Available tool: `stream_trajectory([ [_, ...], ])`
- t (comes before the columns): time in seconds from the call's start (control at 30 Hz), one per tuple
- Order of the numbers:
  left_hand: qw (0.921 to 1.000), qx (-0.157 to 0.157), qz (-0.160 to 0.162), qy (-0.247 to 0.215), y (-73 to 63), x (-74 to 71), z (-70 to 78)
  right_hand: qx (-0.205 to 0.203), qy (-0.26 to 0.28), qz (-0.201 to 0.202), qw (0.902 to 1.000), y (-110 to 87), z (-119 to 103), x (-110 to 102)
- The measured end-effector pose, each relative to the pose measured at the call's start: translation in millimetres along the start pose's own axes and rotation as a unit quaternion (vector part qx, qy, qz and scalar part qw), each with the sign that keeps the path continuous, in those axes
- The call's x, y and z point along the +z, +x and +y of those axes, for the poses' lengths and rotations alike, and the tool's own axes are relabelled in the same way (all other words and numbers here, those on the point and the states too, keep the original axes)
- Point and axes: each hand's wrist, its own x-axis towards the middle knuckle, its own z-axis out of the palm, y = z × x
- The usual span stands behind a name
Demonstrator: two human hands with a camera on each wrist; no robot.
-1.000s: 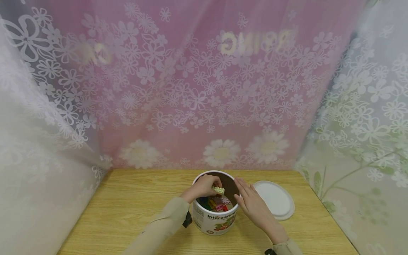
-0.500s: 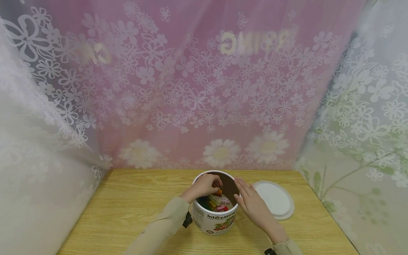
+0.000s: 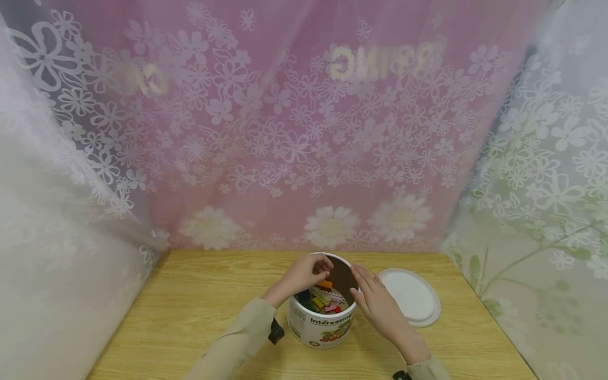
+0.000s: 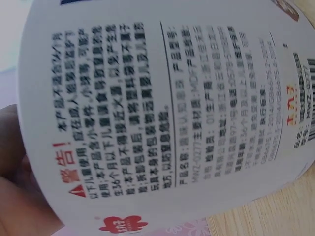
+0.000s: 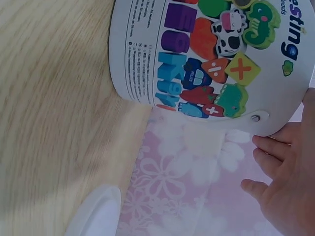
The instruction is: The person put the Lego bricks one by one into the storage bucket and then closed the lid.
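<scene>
A white bucket (image 3: 319, 333) with printed sides stands on the table, several coloured building blocks (image 3: 328, 301) lying inside. Over its left rim reaches my left hand (image 3: 306, 272), fingers loosely bent, with no block visible between them. An orange block (image 3: 325, 285) lies just below those fingertips. My right hand (image 3: 377, 303) rests its straight fingers against the bucket's right rim. In the right wrist view, the right fingertips (image 5: 263, 142) touch the edge of the bucket. The left wrist view shows mostly the bucket's label (image 4: 162, 113), which hides much of the left hand (image 4: 22, 196).
A round white lid (image 3: 412, 296) lies on the wooden table (image 3: 204, 295), to the right of the bucket. Flowered curtains (image 3: 266, 158) close off the back and both sides.
A cream block pinched in my left hand was let go and now lies among the blocks in the bucket. The left hand has then drawn slightly up and left. My right hand stays put.
</scene>
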Motion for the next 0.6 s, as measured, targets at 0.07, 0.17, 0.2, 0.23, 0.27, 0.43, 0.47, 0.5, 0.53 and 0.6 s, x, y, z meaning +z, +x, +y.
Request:
stream_trajectory([
  [0.07, 0.9999, 0.004, 0.01, -0.004, -0.8, 0.2, 1.5, 0.004, 0.006, 0.0, 1.0, -0.4, -1, -1],
  [0.17, 0.9994, 0.006, 0.028, -0.021, -2.8, 0.6, 5.1, 0.009, 0.008, 0.007, 0.9999, -0.6, -2, -3],
  [0.2, 0.999, 0.005, 0.034, -0.03, -3.4, 0.8, 6.9, 0.007, 0.007, 0.019, 0.9998, -0.5, -3, -4],
  [0.23, 0.9985, 0.003, 0.038, -0.039, -4.2, 0.9, 9.1, 0.005, 0.008, 0.034, 0.9994, -0.5, -3, -5],
  [0.27, 0.9979, 0.001, 0.044, -0.048, -4.9, 1.0, 11.4, 0.001, 0.006, 0.052, 0.9986, -0.6, -3, -6],
  [0.43, 0.993, 0.0, 0.061, -0.101, -7.1, 3.1, 24.7, -0.009, 0.016, 0.146, 0.9892, -3.4, -2, -11],
  [0.47, 0.9916, -0.001, 0.061, -0.114, -7.5, 3.8, 27.6, -0.006, 0.024, 0.157, 0.9873, -4.0, -2, -13],
  [0.5, 0.9901, 0.0, 0.06, -0.127, -7.7, 4.6, 30.7, -0.002, 0.033, 0.166, 0.9856, -4.8, -1, -15],
  [0.53, 0.9888, -0.001, 0.059, -0.137, -8.0, 5.7, 34.0, 0.003, 0.043, 0.174, 0.9839, -5.6, 0, -17],
  [0.6, 0.9865, -0.001, 0.057, -0.153, -7.7, 8.7, 40.2, 0.011, 0.056, 0.188, 0.9806, -7.0, 2, -21],
])
